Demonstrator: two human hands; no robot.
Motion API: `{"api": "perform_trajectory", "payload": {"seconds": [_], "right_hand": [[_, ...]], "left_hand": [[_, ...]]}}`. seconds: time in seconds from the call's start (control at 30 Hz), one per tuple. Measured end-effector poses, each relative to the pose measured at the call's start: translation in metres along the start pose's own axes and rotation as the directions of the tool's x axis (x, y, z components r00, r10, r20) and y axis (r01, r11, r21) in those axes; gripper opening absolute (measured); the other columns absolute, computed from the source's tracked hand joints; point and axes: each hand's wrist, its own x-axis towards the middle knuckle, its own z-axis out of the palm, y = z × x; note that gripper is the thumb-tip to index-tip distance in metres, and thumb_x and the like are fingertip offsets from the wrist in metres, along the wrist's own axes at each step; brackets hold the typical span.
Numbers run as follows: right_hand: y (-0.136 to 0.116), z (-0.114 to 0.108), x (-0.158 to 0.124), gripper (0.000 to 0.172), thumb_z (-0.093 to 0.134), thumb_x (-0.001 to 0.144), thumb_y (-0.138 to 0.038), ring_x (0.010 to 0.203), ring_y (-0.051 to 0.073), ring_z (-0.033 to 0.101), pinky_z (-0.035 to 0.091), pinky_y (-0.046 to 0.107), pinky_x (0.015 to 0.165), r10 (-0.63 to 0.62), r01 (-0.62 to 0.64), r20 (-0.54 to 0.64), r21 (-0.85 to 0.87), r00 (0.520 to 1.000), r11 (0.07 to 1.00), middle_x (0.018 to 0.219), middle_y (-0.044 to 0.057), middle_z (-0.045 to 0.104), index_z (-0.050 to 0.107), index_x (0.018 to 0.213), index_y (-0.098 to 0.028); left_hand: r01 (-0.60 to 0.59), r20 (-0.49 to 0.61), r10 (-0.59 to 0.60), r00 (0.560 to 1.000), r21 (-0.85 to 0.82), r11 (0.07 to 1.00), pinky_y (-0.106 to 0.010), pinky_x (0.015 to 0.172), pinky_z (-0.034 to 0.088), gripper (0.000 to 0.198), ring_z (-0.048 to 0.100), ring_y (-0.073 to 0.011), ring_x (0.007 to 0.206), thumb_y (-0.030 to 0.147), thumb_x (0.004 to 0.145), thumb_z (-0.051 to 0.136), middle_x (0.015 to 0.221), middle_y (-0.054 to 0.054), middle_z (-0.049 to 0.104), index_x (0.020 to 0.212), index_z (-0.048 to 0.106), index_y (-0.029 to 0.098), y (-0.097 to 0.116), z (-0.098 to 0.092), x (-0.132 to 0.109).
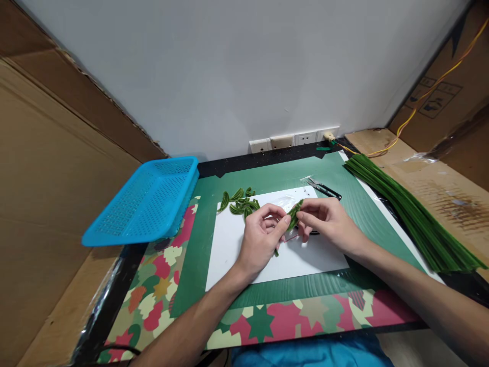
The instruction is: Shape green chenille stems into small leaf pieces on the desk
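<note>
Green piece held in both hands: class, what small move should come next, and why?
Probably press its fold tighter between the fingertips. The left hand and right hand both pinch the green piece above the white sheet. It looks bent much like those in the pile behind, but one end hangs loose below the left hand, so it seems unfinished.

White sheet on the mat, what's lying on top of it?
A pile of bent green pieces at its far-left corner; left hand and right hand above it pinch another green piece. Anything under the hands is hidden.
</note>
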Motion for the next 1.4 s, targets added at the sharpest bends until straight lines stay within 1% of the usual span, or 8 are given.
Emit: {"api": "perform_trajectory", "payload": {"seconds": [0.17, 0.33, 0.5, 0.77, 0.97, 1.03, 1.23, 1.4], "right_hand": [[-0.005, -0.001, -0.001, 0.032, 0.076, 0.09, -0.049, 0.053, 0.015, 0.065, 0.057, 0.027, 0.052, -0.027, 0.026, -0.13, -0.014, 0.991, 1.0, 0.064, 0.0, 0.068, 0.072, 0.084, -0.018], [-0.003, -0.002, -0.003, 0.031, 0.079, 0.088, -0.047, 0.05, 0.014, 0.064, 0.056, 0.026, 0.05, -0.047, 0.045, -0.143, -0.017, 0.989, 0.999, 0.063, 0.0, 0.068, 0.072, 0.083, -0.018], [0.0, -0.003, -0.003, 0.027, 0.078, 0.089, -0.044, 0.048, 0.013, 0.062, 0.054, 0.026, 0.048, -0.059, 0.057, -0.176, -0.017, 0.983, 0.998, 0.064, 0.0, 0.069, 0.074, 0.089, -0.017], [-0.002, 0.0, -0.007, 0.022, 0.076, 0.092, -0.039, 0.053, 0.015, 0.063, 0.053, 0.029, 0.051, -0.203, 0.137, -0.268, -0.244, 0.942, 0.96, 0.07, 0.004, 0.073, 0.081, 0.094, -0.018], [0.005, 0.002, -0.01, 0.016, 0.07, 0.096, -0.031, 0.075, 0.022, 0.075, 0.062, 0.035, 0.069, -0.433, 0.236, -0.221, -0.586, 0.874, 0.775, 0.092, 0.008, 0.082, 0.083, 0.093, -0.023], [0.005, 0.002, -0.009, 0.017, 0.07, 0.095, -0.034, 0.073, 0.022, 0.075, 0.063, 0.035, 0.067, -0.406, 0.222, -0.237, -0.552, 0.882, 0.804, 0.092, 0.008, 0.082, 0.083, 0.093, -0.022], [0.003, -0.001, -0.005, 0.026, 0.077, 0.09, -0.042, 0.058, 0.018, 0.072, 0.06, 0.029, 0.053, -0.136, 0.089, -0.244, -0.194, 0.96, 0.977, 0.08, 0.006, 0.08, 0.083, 0.097, -0.018], [0.008, 0.003, -0.007, 0.016, 0.073, 0.092, -0.032, 0.068, 0.02, 0.076, 0.062, 0.031, 0.06, -0.32, 0.192, -0.232, -0.446, 0.919, 0.874, 0.087, 0.008, 0.082, 0.083, 0.092, -0.02]], "left_hand": [[0.022, 0.025, -0.023, 0.999, 0.01, 1.0, -0.017, 0.041, 0.042, 0.031, 0.053, -0.0083, 0.052, 0.041, 0.086, 0.08, 0.07, 0.002, 0.059, 0.101, 0.069, 0.017, 0.001, -0.001, 0.002], [0.109, 0.112, -0.106, 0.988, -0.017, 0.994, -0.017, 0.039, 0.041, 0.035, 0.051, -0.0072, 0.043, 0.048, 0.091, 0.075, 0.061, 0.004, 0.06, 0.104, 0.069, 0.016, -0.001, 0.0, 0.001], [0.178, 0.223, -0.156, 0.962, -0.084, 0.981, -0.018, 0.032, 0.039, 0.04, 0.066, -0.0134, 0.044, 0.054, 0.091, 0.073, 0.082, -0.006, 0.078, 0.103, 0.065, 0.017, 0.002, 0.002, -0.001], [0.081, 0.088, -0.083, 0.993, 0.031, 0.996, -0.019, 0.033, 0.042, 0.038, 0.065, -0.0135, 0.042, 0.045, 0.086, 0.081, 0.083, -0.012, 0.081, 0.1, 0.069, 0.012, 0.002, 0.005, -0.007], [0.068, 0.051, -0.074, 0.996, 0.109, 0.992, -0.02, 0.035, 0.044, 0.032, 0.066, -0.014, 0.044, 0.04, 0.085, 0.082, 0.078, -0.011, 0.08, 0.096, 0.074, 0.011, 0.002, 0.008, -0.008], [0.073, 0.055, -0.078, 0.995, 0.086, 0.994, -0.02, 0.036, 0.046, 0.035, 0.067, -0.0152, 0.046, 0.041, 0.083, 0.083, 0.078, -0.011, 0.08, 0.098, 0.074, 0.01, 0.002, 0.008, -0.007], [0.114, 0.095, -0.109, 0.989, -0.05, 0.992, -0.021, 0.041, 0.052, 0.044, 0.071, -0.0173, 0.051, 0.044, 0.081, 0.086, 0.084, -0.015, 0.081, 0.104, 0.072, 0.009, 0.002, 0.007, -0.004], [0.129, 0.089, -0.131, 0.987, 0.027, 0.991, -0.021, 0.041, 0.053, 0.038, 0.071, -0.0172, 0.05, 0.04, 0.081, 0.085, 0.077, -0.013, 0.079, 0.097, 0.073, 0.008, 0.004, 0.008, -0.006]]}}
